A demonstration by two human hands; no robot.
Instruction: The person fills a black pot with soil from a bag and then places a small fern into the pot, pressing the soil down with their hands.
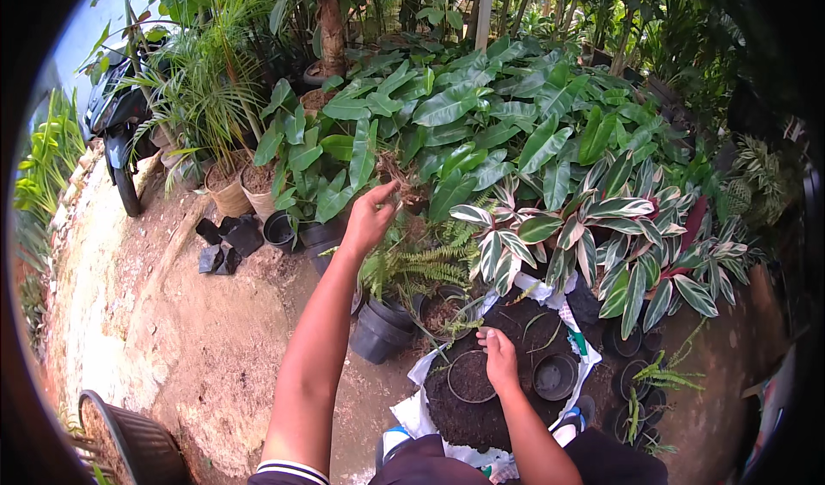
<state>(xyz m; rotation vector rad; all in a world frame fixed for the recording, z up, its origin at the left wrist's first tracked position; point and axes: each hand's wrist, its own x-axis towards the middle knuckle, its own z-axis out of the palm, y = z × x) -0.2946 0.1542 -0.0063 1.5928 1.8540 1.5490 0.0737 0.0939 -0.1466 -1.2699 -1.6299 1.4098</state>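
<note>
My left hand [372, 219] is stretched forward, its fingers closed at a clump of brown fibrous roots [403, 179]. Green fern fronds [419, 263] hang or stand just below that clump; where they join is unclear. Lower down, my right hand [501, 359] pinches a small fern sprig [463, 325] at its fingertips. Beneath it, a black plastic pot [449, 387] filled with dark soil rests in an opened white sack [422, 414] of potting soil [461, 424]. An empty black pot [554, 377] sits on the same soil, right of my hand.
Stacked black pots [381, 330] stand left of the sack. Small pots with fern sprigs [635, 382] line its right side. Broad-leaved plants [496, 111] and variegated plants [606, 227] spread ahead. A motorcycle [122, 130] is parked far left; a large ribbed pot [138, 443] lies tilted lower left.
</note>
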